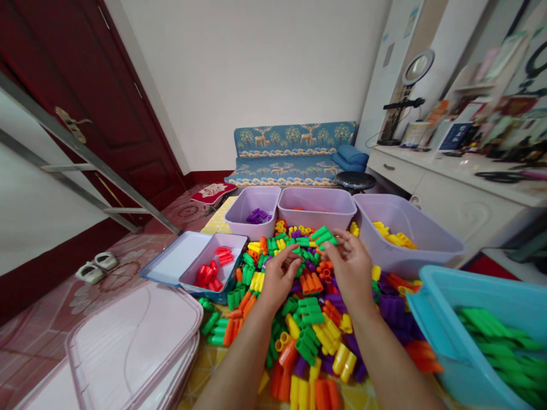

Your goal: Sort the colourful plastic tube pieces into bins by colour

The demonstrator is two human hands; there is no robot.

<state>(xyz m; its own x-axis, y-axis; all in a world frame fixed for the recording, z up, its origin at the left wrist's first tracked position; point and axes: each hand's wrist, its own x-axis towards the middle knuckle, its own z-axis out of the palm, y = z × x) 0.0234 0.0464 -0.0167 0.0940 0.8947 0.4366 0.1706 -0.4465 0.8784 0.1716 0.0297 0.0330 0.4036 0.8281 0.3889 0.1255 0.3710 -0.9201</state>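
Note:
A wide pile of green, orange, yellow and purple plastic tube pieces (pixel 310 311) covers the yellow patterned table. Over its far part, my right hand (pixel 351 265) pinches a green piece (pixel 323 236) between thumb and fingers. To its left, my left hand (pixel 280 277) is curled just above the pile, thumb near the fingertips; whether something small is between them is hidden. Red pieces (pixel 209 275) lie in a small box at the left. Purple pieces (pixel 258 216) and yellow pieces (pixel 395 236) sit in lilac bins. Green pieces (pixel 496 336) fill part of a turquoise bin at the right.
Three lilac bins line the far edge, the middle one (pixel 317 217) holding a little orange. The turquoise bin's rim (pixel 444 336) is close to my right forearm. Stacked lids (pixel 137 341) lie at the near left. Beyond are a sofa (pixel 294 165), a stool (pixel 354 181) and a ladder (pixel 85 159).

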